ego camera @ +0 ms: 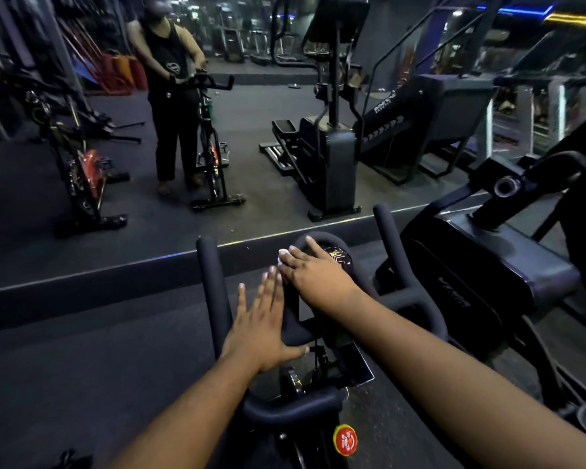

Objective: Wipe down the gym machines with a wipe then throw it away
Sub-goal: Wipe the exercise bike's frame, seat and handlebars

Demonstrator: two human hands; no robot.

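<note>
- Over the spin bike's handlebars [214,282], facing a wall mirror [217,130], the right hand [313,274] presses a white wipe [282,258] onto the centre loop, fingers laid flat over it
- Left hand [261,328] rests flat and open on the bar junction, holding nothing
- Wiping seems under way; disposal not begun
- Next likely calls for dragging the wipe along the side grips, then the neighbouring machine [487,275]

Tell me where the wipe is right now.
In the head view, the wipe peeks out white under the right hand's fingertips, on the handlebar's centre loop, just ahead of the left hand.
</note>
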